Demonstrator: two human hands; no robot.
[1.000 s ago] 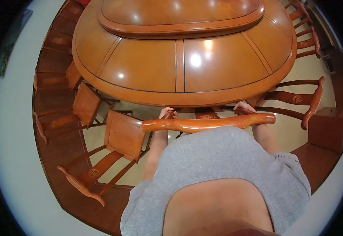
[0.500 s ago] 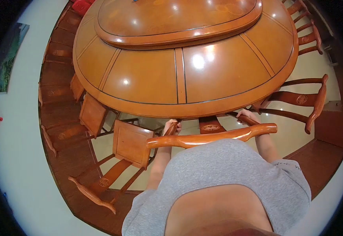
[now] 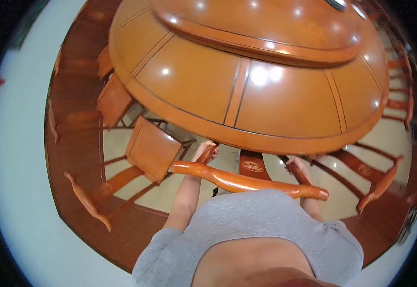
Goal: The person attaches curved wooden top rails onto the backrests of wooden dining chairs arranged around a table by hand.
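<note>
A polished wooden chair stands right in front of my body, its curved top rail (image 3: 247,182) toward me and its carved back slat (image 3: 251,165) running under the table edge. My left hand (image 3: 206,152) is wrapped round the chair's left back post, just below the rim of the round wooden table (image 3: 285,103). On the other side, my right hand (image 3: 299,170) grips the right back post. The chair's seat is hidden beneath the tabletop.
Another wooden chair (image 3: 153,148) stands close on the left, with more chairs beyond it around the table. At the right is a similar chair (image 3: 381,184). A raised round turntable (image 3: 266,28) sits on the table. Dark wood flooring (image 3: 81,167) borders pale tiles.
The view has tilted, so the table and top rail now slope down to the right. More of the back slat shows past the table edge. Both hands keep their hold on the chair.
</note>
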